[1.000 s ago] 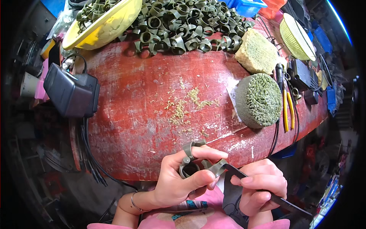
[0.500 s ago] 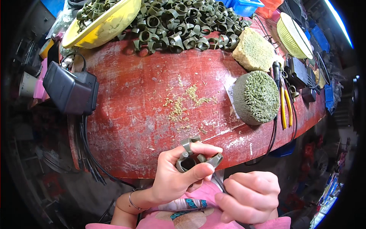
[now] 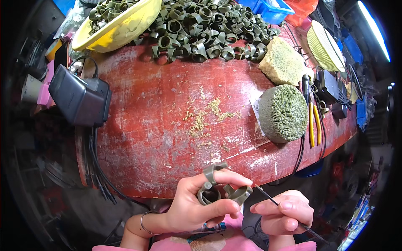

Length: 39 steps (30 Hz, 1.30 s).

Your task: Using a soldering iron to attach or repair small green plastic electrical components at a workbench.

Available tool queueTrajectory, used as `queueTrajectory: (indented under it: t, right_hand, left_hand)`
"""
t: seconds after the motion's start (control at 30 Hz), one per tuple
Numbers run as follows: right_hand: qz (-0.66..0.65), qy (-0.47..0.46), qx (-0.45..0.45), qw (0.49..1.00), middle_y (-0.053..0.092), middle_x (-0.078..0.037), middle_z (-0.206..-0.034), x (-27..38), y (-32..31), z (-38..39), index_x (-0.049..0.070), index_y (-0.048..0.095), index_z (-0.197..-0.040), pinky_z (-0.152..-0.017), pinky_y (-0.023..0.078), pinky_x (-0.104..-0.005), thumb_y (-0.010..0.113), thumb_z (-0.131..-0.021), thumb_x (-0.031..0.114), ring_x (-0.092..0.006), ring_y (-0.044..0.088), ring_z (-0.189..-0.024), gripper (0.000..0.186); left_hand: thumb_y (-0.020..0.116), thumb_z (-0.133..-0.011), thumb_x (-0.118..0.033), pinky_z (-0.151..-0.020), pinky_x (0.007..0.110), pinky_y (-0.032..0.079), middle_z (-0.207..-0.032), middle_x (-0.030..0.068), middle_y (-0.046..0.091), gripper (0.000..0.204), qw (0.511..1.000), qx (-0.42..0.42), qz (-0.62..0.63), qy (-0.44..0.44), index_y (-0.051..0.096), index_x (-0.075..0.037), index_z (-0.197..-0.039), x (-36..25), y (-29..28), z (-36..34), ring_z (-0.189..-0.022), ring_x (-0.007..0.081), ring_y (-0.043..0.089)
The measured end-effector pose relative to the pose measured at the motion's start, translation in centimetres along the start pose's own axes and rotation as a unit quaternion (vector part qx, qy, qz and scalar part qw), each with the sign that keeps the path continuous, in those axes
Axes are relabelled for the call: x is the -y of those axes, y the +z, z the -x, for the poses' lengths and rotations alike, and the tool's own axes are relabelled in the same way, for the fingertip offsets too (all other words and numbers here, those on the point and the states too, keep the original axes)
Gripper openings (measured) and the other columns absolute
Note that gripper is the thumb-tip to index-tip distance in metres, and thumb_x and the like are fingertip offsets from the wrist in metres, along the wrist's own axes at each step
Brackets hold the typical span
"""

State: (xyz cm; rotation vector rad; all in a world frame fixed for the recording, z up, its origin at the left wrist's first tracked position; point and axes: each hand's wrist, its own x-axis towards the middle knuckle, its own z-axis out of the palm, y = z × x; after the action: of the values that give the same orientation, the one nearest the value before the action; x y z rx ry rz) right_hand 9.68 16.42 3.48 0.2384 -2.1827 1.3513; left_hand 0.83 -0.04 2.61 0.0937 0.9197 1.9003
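My left hand (image 3: 190, 205) is closed on olive-green ring-shaped pieces above the near table edge. One ring-shaped piece (image 3: 239, 194) is pinched between thumb and index finger. Another green ring (image 3: 209, 195) sits in the grip beside it, and a green band (image 3: 214, 170) loops over a finger. To the right, my right hand (image 3: 287, 213) pinches a thin dark rod (image 3: 268, 195) like a pen. The rod's reddish tip is close to the left fingertips; whether it touches the piece I cannot tell.
A heap of green ring-shaped pieces (image 3: 201, 31) covers the far side of the red table (image 3: 142, 159). Yellow bowl (image 3: 121, 31) and black box (image 3: 79, 98) stand left. At right are a round green block (image 3: 284, 113), a tan block (image 3: 280, 60) and yellow-handled pliers (image 3: 314, 121). Crumbs (image 3: 201, 119) lie mid-table.
My right hand has turned and opened out from a fist-like pose, and the thin rod now shows, pointing at the left hand. The left hand has shifted slightly down, still holding its pieces.
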Motion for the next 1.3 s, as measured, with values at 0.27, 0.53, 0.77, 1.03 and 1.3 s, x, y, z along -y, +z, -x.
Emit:
queueTrajectory:
  t: [0.27,0.53,0.77,1.03,1.3]
  right_hand:
    - [0.039,-0.097,0.023,0.994,0.058,-0.007,-0.054,-0.4,1.5,-1.5,0.001,0.048,-0.092,-0.036,0.043,-0.0223,0.041,-0.092,0.029,-0.0141,0.056,-0.042,0.029]
    - [0.051,-0.036,-0.035,0.997,0.055,-0.007,-0.047,-0.6,1.9,-1.5,-0.001,0.048,-0.093,-0.035,0.038,-0.0207,0.037,-0.093,0.031,-0.014,0.053,-0.038,0.034]
    - [-0.053,0.064,-0.082,0.993,0.054,-0.005,-0.045,0.6,2.7,-1.4,0.002,0.048,-0.085,-0.033,0.04,-0.0207,0.043,-0.091,0.031,-0.0129,0.052,-0.035,0.03]
    - [-0.113,0.101,-0.045,0.987,0.053,-0.004,-0.044,0.4,1.8,-1.9,0.003,0.049,-0.072,-0.032,0.039,-0.02,0.052,-0.087,0.033,-0.0126,0.053,-0.035,0.033]
    - [0.244,-0.107,-0.018,0.964,0.055,-0.005,-0.052,-0.1,0.3,-0.6,0.003,0.048,-0.092,-0.039,0.038,-0.0231,0.045,-0.09,0.025,-0.0154,0.052,-0.041,0.022]
  left_hand:
    - [0.069,-0.072,0.001,-0.079,0.025,0.045,-0.098,0.0074,0.058,0.033,0.986,-0.032,-0.074,0.145,0.055,0.001,-0.103,0.0,0.6,0.1,-0.091,0.0121,0.056]
    - [0.076,-0.064,-0.003,-0.068,0.028,0.046,-0.09,0.0153,0.059,0.041,0.976,-0.013,-0.152,0.156,0.057,0.003,-0.099,0.5,-0.9,-0.5,-0.075,0.0146,0.056]
    - [0.074,-0.067,-0.006,-0.066,0.027,0.044,-0.091,0.014,0.058,0.038,0.966,-0.005,-0.195,0.173,0.059,0.005,-0.1,0.3,-1.1,-0.4,-0.075,0.0133,0.055]
    - [0.074,-0.068,-0.016,-0.071,0.029,0.045,-0.086,0.0123,0.062,0.035,0.973,0.0,-0.194,0.125,0.063,0.003,-0.096,0.1,-0.5,-0.3,-0.08,0.0177,0.058]
    - [0.073,-0.069,-0.011,-0.07,0.028,0.046,-0.09,0.0108,0.061,0.035,0.938,0.013,-0.303,0.168,0.06,-0.002,-0.1,-0.4,-0.8,-0.7,-0.079,0.0178,0.059]
